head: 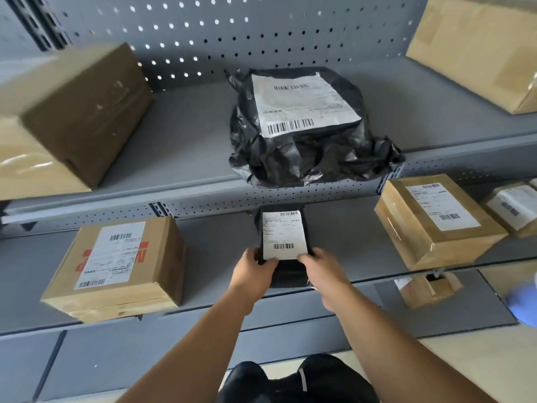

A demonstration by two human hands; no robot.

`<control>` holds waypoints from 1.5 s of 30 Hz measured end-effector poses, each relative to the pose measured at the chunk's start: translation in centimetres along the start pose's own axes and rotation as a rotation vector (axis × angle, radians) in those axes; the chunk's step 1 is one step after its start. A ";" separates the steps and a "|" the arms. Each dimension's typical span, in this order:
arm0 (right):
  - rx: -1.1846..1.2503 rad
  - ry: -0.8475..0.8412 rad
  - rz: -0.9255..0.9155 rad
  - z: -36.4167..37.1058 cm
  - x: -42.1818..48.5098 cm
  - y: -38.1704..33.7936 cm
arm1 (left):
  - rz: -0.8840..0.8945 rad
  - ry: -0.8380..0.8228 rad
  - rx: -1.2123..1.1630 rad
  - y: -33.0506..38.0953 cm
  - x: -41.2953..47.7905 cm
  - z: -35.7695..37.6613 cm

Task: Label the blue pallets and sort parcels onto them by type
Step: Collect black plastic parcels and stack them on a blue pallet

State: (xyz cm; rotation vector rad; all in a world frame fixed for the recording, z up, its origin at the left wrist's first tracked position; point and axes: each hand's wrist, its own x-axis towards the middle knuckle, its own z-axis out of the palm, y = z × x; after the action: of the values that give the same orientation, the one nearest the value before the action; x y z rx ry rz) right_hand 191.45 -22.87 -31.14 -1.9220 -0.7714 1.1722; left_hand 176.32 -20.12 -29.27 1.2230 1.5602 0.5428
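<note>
A small black plastic-wrapped parcel (286, 225) with a white barcode label lies on the middle grey shelf (212, 251). My left hand (252, 269) grips its near left edge and my right hand (322, 270) grips its near right edge. A larger crumpled black bag parcel (302, 158) with a white label sits on the upper shelf, directly above. No blue pallet is in view.
Cardboard boxes surround the spot: one labelled with red print (122, 266) at left on the middle shelf, two labelled at right (433, 222) (514, 207), and plain ones on the upper shelf at left (72, 114) and right (479, 48). A small box (427, 289) stands lower right. A blue-gloved hand (526, 298) shows at the right edge.
</note>
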 end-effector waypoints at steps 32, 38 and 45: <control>-0.009 -0.625 -0.158 2.0 -10.3 -9.2 | -0.168 0.371 -0.722 2.5 -16.3 -9.5; -0.030 -0.811 -0.174 6.5 -14.1 -9.7 | -0.157 0.549 -0.805 -0.1 -21.0 -12.3; -0.088 -1.011 -0.223 14.2 -20.6 -11.4 | -0.103 0.760 -0.892 -3.8 -26.5 -18.2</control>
State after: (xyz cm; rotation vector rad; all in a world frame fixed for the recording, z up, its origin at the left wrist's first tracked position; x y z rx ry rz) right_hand 169.02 -28.97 -16.47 -1.1597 -1.5137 1.9814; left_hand 156.83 -41.04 -14.08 0.2350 1.6417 1.5497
